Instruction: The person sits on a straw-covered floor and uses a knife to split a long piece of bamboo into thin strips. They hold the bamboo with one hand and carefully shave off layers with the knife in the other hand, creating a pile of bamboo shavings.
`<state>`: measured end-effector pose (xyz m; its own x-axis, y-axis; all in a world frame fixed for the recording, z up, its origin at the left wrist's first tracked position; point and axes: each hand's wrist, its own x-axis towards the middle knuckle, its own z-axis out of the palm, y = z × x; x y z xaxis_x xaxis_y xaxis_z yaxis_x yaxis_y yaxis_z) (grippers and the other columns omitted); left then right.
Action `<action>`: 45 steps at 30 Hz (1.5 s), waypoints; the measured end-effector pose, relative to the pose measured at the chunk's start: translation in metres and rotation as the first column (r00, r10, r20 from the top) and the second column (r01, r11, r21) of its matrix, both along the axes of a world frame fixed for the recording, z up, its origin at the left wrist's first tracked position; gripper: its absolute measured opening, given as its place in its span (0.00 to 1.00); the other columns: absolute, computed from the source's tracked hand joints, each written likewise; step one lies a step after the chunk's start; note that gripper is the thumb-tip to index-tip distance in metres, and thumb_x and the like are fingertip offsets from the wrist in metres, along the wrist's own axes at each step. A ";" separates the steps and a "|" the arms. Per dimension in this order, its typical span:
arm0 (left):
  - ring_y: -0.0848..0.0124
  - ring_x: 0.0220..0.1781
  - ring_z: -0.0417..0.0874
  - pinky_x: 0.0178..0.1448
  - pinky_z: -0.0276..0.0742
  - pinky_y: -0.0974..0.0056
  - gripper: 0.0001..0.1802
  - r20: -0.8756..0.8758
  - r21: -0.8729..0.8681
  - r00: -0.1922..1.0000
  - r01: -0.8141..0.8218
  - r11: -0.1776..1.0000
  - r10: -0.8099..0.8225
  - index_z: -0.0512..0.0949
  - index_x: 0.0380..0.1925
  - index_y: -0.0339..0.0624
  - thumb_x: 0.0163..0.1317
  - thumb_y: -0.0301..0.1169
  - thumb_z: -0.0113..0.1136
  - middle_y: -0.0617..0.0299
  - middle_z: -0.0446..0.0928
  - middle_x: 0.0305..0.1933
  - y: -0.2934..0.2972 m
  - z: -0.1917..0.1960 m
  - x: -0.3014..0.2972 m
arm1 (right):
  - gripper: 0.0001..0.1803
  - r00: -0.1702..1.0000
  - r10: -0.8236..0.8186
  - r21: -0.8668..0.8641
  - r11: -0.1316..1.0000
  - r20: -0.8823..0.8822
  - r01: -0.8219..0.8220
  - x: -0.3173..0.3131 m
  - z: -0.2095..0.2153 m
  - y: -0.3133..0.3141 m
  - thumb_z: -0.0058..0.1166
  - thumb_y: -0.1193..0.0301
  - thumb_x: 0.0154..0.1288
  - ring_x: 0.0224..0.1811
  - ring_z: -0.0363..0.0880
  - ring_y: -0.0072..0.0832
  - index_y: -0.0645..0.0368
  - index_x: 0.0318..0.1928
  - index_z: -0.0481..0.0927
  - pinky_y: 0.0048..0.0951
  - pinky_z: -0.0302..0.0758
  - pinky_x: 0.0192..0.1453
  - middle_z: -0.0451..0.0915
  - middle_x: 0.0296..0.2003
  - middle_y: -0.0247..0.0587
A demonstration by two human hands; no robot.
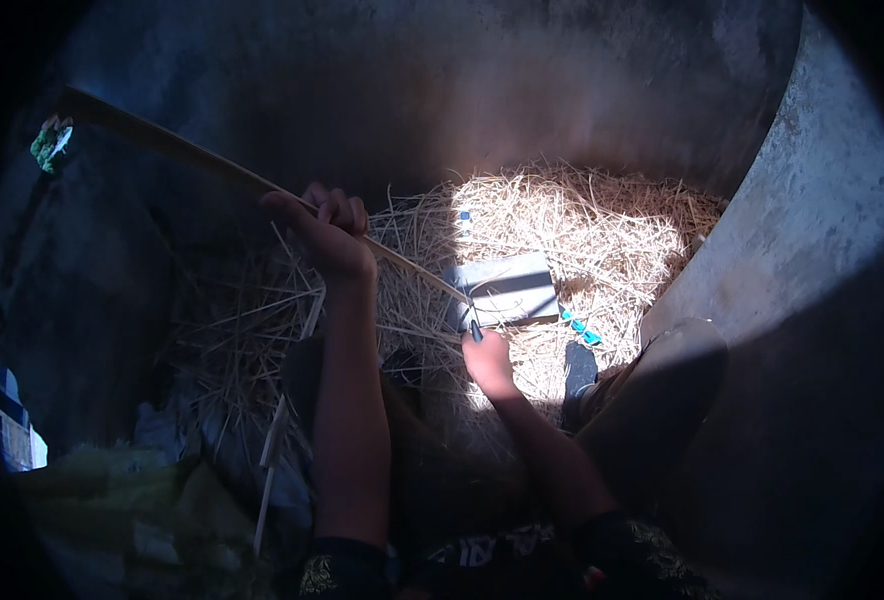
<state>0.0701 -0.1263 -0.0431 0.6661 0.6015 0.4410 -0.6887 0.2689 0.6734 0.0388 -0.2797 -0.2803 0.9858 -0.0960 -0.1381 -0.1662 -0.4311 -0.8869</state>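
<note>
A long, thin, pale strip (pixel 212 160), which looks like split bamboo or wood, slants from the upper left down to the middle. My left hand (pixel 330 232) is closed around its midsection. In my right hand (pixel 489 364) is a small knife (pixel 476 330) with a dark handle, gripped from below. Its blade meets the strip's lower end, though the exact contact is too small to make out. Directly under that end lies a flat grey slab (pixel 510 285), partly sunlit and crossed by a dark shadow band.
Straw-like shavings (pixel 602 230) heap around the slab. Blue-green pieces (pixel 584 330) lie at its right corner, near my dark-covered foot (pixel 578 370). A curved grey wall (pixel 812 190) encloses the right side. Loose strips (pixel 273 440) and yellowish cloth or sacking (pixel 132 505) lie at lower left.
</note>
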 end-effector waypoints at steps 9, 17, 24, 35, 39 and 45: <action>0.79 0.12 0.44 0.18 0.41 0.68 0.39 -0.010 0.028 1.000 0.002 1.000 -0.002 0.50 0.15 0.54 0.60 0.77 0.35 0.73 0.46 0.12 -0.005 0.004 0.003 | 0.13 0.859 -0.159 0.620 0.756 0.487 -0.211 -0.006 0.181 -0.021 0.55 0.70 0.71 0.20 0.61 0.11 0.58 0.27 0.72 0.22 0.60 0.23 0.67 0.17 0.22; 0.81 0.12 0.46 0.18 0.41 0.69 0.38 0.044 0.031 0.998 -0.047 0.998 0.045 0.51 0.15 0.53 0.62 0.75 0.38 0.74 0.47 0.12 -0.005 -0.007 -0.005 | 0.18 0.994 0.018 0.002 1.000 0.111 -0.018 0.005 -0.078 -0.022 0.52 0.61 0.70 0.30 0.82 0.39 0.65 0.33 0.79 0.41 0.76 0.37 0.83 0.27 0.45; 0.83 0.13 0.52 0.17 0.44 0.73 0.35 0.083 0.063 0.996 -0.026 0.998 0.021 0.56 0.17 0.51 0.67 0.69 0.40 0.74 0.50 0.15 0.007 -0.014 -0.008 | 0.25 0.939 -0.116 -0.276 0.961 -0.324 0.024 -0.017 -0.130 -0.018 0.60 0.58 0.57 0.45 0.84 0.56 0.74 0.39 0.82 0.45 0.78 0.51 0.83 0.37 0.66; 0.77 0.13 0.50 0.20 0.47 0.69 0.36 0.001 -0.048 0.975 -0.221 0.974 0.222 0.56 0.18 0.53 0.63 0.73 0.38 0.72 0.48 0.13 0.022 -0.014 -0.002 | 0.19 0.996 -0.019 0.730 0.681 0.082 -0.047 0.009 0.073 0.010 0.55 0.67 0.68 0.10 0.59 0.14 0.53 0.20 0.66 0.25 0.54 0.15 0.62 0.12 0.24; 0.80 0.12 0.46 0.18 0.40 0.69 0.36 0.089 -0.014 0.992 0.094 0.995 -0.092 0.54 0.15 0.54 0.65 0.72 0.37 0.73 0.47 0.11 0.024 -0.013 -0.004 | 0.16 0.952 -0.103 0.853 0.480 0.287 -0.205 -0.008 0.104 0.014 0.54 0.67 0.71 0.11 0.57 0.12 0.52 0.24 0.68 0.22 0.55 0.14 0.63 0.14 0.23; 0.80 0.12 0.43 0.19 0.37 0.69 0.37 0.120 -0.040 0.969 0.223 0.974 -0.217 0.53 0.14 0.54 0.64 0.73 0.39 0.74 0.46 0.10 0.017 -0.027 -0.004 | 0.16 0.956 0.120 0.135 0.987 -0.270 -0.086 -0.006 -0.102 -0.024 0.52 0.70 0.65 0.08 0.63 0.24 0.59 0.21 0.66 0.31 0.58 0.10 0.64 0.11 0.34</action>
